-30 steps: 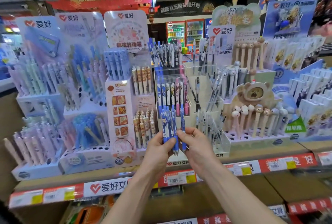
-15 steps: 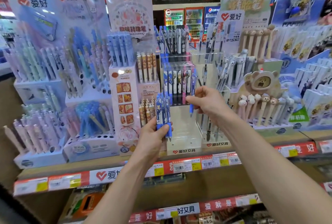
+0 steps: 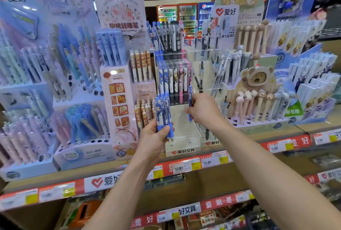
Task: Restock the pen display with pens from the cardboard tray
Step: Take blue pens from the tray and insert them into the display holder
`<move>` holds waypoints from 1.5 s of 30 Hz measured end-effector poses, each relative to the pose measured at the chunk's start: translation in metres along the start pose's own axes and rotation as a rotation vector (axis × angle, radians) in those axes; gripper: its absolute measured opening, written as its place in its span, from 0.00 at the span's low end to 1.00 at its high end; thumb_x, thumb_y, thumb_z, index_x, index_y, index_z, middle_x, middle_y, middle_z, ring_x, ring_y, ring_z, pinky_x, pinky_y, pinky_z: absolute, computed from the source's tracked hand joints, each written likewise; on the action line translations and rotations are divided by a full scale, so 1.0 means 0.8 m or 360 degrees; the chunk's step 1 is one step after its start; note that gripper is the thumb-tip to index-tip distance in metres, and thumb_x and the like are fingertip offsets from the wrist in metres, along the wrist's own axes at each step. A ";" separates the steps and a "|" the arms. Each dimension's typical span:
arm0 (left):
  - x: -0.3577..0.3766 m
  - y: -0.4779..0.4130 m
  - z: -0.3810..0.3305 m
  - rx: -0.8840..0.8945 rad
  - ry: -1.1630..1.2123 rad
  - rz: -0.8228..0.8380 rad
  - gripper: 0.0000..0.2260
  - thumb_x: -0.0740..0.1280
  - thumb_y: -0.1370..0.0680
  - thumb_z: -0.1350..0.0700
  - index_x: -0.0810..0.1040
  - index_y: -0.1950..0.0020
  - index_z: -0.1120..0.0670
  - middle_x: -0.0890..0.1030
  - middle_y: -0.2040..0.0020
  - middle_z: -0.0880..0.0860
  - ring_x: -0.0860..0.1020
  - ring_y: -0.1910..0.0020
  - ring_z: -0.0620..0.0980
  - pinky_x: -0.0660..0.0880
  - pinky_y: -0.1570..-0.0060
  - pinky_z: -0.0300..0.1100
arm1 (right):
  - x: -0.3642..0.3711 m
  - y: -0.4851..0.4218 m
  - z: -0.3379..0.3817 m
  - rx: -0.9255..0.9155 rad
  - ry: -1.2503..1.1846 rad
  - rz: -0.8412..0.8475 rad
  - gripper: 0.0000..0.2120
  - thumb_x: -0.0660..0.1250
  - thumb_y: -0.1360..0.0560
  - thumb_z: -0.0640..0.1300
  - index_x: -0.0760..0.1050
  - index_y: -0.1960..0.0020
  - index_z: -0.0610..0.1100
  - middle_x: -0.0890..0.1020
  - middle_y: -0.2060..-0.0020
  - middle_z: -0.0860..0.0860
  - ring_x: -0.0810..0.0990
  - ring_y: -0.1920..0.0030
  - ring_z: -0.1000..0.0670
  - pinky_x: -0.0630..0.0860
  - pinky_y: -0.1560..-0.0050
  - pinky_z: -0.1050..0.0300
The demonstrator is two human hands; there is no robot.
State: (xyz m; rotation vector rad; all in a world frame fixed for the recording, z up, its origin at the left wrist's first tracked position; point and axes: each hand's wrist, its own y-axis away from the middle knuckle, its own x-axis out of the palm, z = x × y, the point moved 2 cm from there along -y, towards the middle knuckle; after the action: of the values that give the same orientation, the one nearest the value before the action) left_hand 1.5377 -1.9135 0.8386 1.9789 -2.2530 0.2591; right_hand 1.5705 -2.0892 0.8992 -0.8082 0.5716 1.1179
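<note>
Beside my left grip (image 3: 154,137), closed around a bundle of blue pens (image 3: 163,113), my right grip (image 3: 201,108) pinches a single blue pen (image 3: 190,98) upright.

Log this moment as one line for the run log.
step: restocking | left hand: holds blue pens | right hand: one pen at clear rack | tray: unseen
</note>
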 end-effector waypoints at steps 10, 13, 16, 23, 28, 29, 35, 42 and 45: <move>0.006 0.000 -0.005 0.0046 0.0025 0.0064 0.17 0.62 0.20 0.70 0.80 0.47 0.48 0.87 0.60 0.45 0.85 0.59 0.42 0.80 0.59 0.36 | 0.031 -0.005 -0.004 0.0134 0.0226 -0.0090 0.08 0.63 0.27 0.31 0.80 0.55 0.40 0.82 0.59 0.42 0.80 0.57 0.41 0.73 0.61 0.55; 0.007 -0.001 -0.004 0.0041 0.0030 0.0043 0.17 0.63 0.20 0.69 0.80 0.47 0.47 0.87 0.59 0.46 0.84 0.57 0.44 0.79 0.59 0.36 | 0.044 0.003 -0.009 0.0169 0.0194 -0.0139 0.05 0.65 0.25 0.33 0.79 0.56 0.39 0.83 0.59 0.42 0.81 0.58 0.40 0.72 0.63 0.55; 0.007 -0.002 -0.004 0.0031 0.0048 0.0031 0.16 0.63 0.20 0.69 0.80 0.47 0.48 0.87 0.58 0.47 0.84 0.55 0.46 0.79 0.56 0.39 | 0.054 0.013 -0.016 0.0187 0.0199 -0.0225 0.05 0.65 0.24 0.36 0.79 0.56 0.40 0.83 0.59 0.43 0.81 0.57 0.40 0.70 0.63 0.55; 0.007 -0.003 -0.004 0.0016 0.0064 0.0013 0.16 0.64 0.20 0.69 0.81 0.47 0.48 0.86 0.54 0.50 0.83 0.51 0.50 0.78 0.50 0.44 | 0.064 0.029 -0.022 0.0212 0.0267 -0.0337 0.08 0.65 0.20 0.39 0.81 0.45 0.38 0.82 0.49 0.42 0.80 0.47 0.40 0.75 0.52 0.49; 0.006 -0.004 -0.003 0.0021 0.0043 0.0031 0.16 0.64 0.20 0.69 0.81 0.46 0.49 0.86 0.53 0.52 0.82 0.50 0.51 0.78 0.47 0.46 | 0.064 0.030 -0.019 0.0291 0.0156 -0.0384 0.07 0.62 0.20 0.37 0.75 0.43 0.38 0.83 0.50 0.41 0.82 0.49 0.39 0.69 0.59 0.53; 0.006 -0.005 -0.003 0.0019 0.0044 0.0029 0.16 0.64 0.20 0.69 0.81 0.46 0.49 0.86 0.53 0.52 0.82 0.50 0.51 0.78 0.47 0.47 | 0.063 0.031 -0.019 0.0303 0.0143 -0.0400 0.08 0.62 0.20 0.38 0.73 0.42 0.38 0.83 0.50 0.40 0.82 0.49 0.38 0.69 0.59 0.53; 0.007 -0.006 -0.003 0.0005 0.0015 0.0009 0.16 0.64 0.20 0.69 0.81 0.46 0.48 0.86 0.51 0.52 0.83 0.49 0.52 0.78 0.45 0.48 | 0.061 0.029 -0.019 0.0303 0.0127 -0.0370 0.08 0.62 0.19 0.38 0.75 0.42 0.38 0.83 0.50 0.41 0.81 0.49 0.40 0.70 0.59 0.53; 0.009 -0.004 -0.004 0.0016 -0.0009 -0.0001 0.15 0.64 0.20 0.68 0.81 0.44 0.49 0.87 0.52 0.50 0.83 0.48 0.52 0.79 0.45 0.49 | 0.051 0.041 -0.017 0.0311 -0.0138 -0.0349 0.13 0.69 0.22 0.45 0.72 0.42 0.40 0.82 0.53 0.43 0.81 0.51 0.41 0.69 0.60 0.53; 0.009 -0.002 -0.004 0.0032 -0.0019 0.0005 0.15 0.64 0.20 0.68 0.81 0.44 0.50 0.87 0.54 0.49 0.84 0.51 0.50 0.80 0.49 0.45 | 0.044 0.048 -0.014 0.0259 -0.0153 -0.0371 0.13 0.69 0.22 0.45 0.71 0.42 0.40 0.82 0.53 0.43 0.81 0.51 0.40 0.70 0.59 0.53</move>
State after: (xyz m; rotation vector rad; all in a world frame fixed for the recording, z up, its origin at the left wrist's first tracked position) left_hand 1.5386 -1.9204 0.8436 1.9926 -2.2696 0.2718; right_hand 1.5466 -2.0705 0.8551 -0.6579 0.4680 0.8792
